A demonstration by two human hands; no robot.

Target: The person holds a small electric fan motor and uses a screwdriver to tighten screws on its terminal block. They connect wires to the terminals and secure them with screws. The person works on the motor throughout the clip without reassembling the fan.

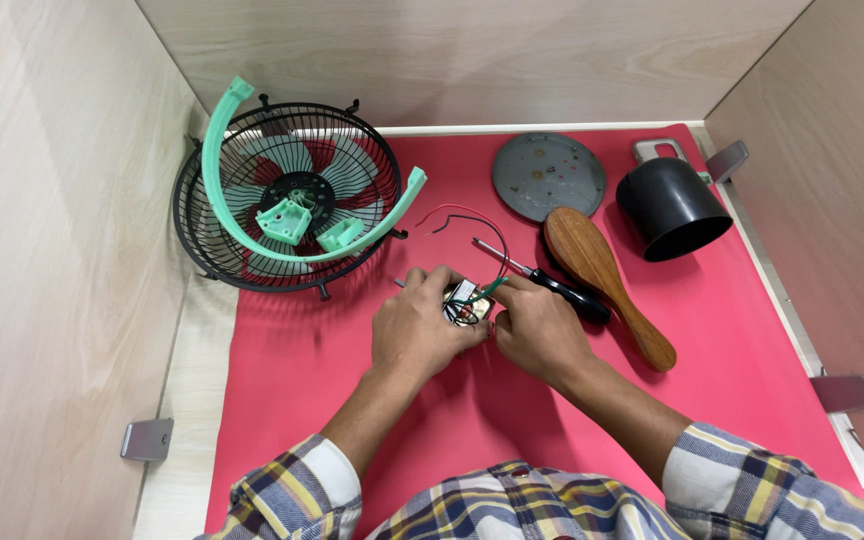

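My left hand (414,330) and my right hand (537,330) meet in the middle of the red mat (732,330), both closed around a small fan motor (464,303) with metal body and coloured wires. Red and black wires (452,218) trail from it toward the back. A screwdriver (542,280) with a black handle lies just behind my right hand, its shaft pointing back-left. A black wire fan grille (214,215) with pale blades inside stands at the back left, with a green plastic ring piece (214,160) lying on it.
A grey round plate (548,176) lies at the back centre. A wooden brush (602,280) sits right of the screwdriver. A black cup-shaped housing (670,208) rests at the back right. Wooden walls enclose left, back and right. Metal clips (146,438) hold the mat.
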